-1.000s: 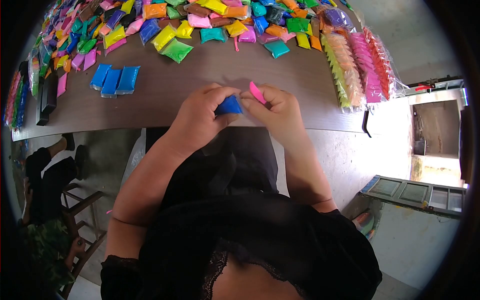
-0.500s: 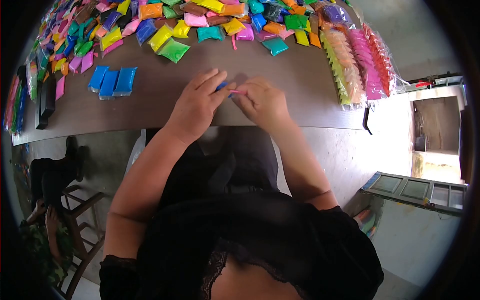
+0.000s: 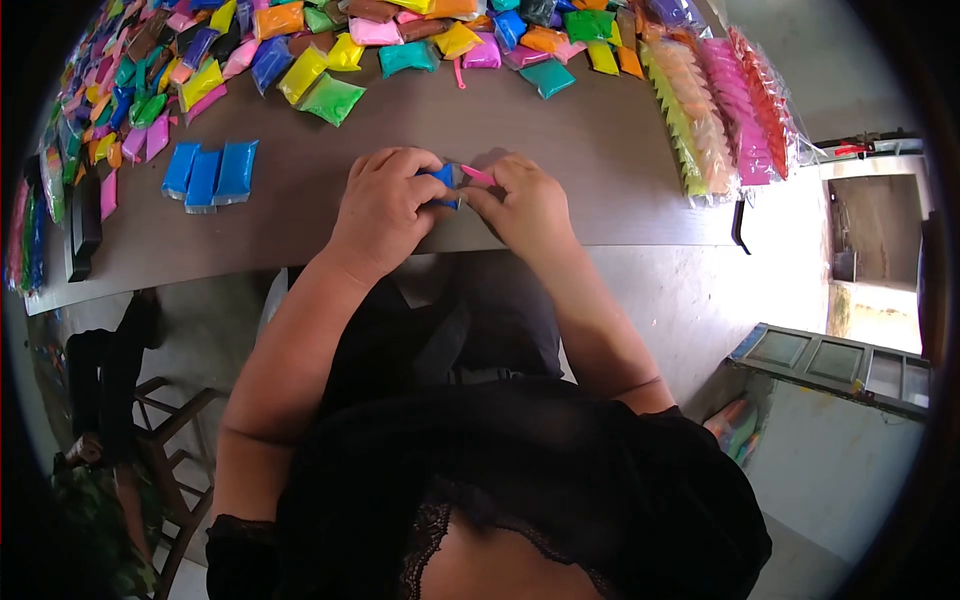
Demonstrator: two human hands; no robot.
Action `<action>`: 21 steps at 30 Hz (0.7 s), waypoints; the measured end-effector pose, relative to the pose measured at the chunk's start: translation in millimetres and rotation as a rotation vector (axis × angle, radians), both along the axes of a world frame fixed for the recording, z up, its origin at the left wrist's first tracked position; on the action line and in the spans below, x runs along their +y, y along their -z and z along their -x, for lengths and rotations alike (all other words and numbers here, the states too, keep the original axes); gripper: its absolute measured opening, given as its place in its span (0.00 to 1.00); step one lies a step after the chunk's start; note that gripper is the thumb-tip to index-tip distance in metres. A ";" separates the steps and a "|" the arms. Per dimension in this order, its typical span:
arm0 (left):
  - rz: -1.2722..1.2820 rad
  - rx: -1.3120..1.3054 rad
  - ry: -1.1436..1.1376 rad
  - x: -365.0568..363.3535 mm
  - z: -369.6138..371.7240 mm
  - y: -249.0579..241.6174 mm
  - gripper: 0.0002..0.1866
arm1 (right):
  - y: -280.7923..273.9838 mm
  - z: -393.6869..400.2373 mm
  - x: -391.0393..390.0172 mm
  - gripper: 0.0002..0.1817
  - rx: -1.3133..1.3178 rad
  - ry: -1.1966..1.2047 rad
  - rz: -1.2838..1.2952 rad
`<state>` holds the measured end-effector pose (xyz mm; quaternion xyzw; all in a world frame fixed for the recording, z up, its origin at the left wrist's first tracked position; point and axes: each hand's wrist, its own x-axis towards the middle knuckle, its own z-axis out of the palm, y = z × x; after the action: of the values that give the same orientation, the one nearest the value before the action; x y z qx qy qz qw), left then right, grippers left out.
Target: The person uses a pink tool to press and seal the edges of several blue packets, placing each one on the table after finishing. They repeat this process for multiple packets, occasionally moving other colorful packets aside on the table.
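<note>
My left hand (image 3: 385, 212) is closed round a small blue packet (image 3: 446, 178), most of it hidden by the fingers. Close by on the right, my right hand (image 3: 530, 205) pinches a slim pink plastic tool (image 3: 478, 176), its tip pointing at the packet. The right thumb reaches to the packet's edge; whether it touches cannot be made out. To the left on the brown table (image 3: 300, 225) lie blue packets (image 3: 203, 178) side by side in clear wrap.
A heap of colourful packets (image 3: 330, 98) covers the table's far side. Wrapped rows of yellow, orange, pink and red pieces (image 3: 740, 120) lie at the right. Black bars (image 3: 83, 235) rest at the left edge. Another person (image 3: 105, 390) sits beside a wooden chair (image 3: 175, 430) at lower left.
The blue packet shows more between my hands. My left fingers have curled round it, and the pink tool's tip has tilted up. The view has shifted slightly.
</note>
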<state>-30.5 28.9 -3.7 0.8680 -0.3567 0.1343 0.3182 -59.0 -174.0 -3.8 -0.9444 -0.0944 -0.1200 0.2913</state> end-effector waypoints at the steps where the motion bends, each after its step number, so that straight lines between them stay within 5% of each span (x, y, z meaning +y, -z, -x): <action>1: 0.019 0.025 -0.002 -1.0 -0.8 0.2 0.16 | -1.9 -0.5 0.0 0.12 0.024 0.004 0.004; 14: -0.109 0.171 0.126 -3.0 -15.2 -19.0 0.17 | -23.6 -3.0 -5.7 0.16 0.169 -0.015 -0.028; 20: -0.073 0.154 0.148 -1.4 -17.0 -14.1 0.14 | -18.6 -0.1 -20.7 0.08 0.205 -0.020 -0.144; 21: -0.043 0.174 0.148 -0.2 -17.4 -12.5 0.14 | -16.4 0.1 -21.7 0.06 0.081 -0.057 -0.004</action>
<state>-13.1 28.7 8.8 0.8542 -0.3938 0.0269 0.3384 -59.1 -195.7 12.6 -0.9449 -0.1090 -0.0736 0.2999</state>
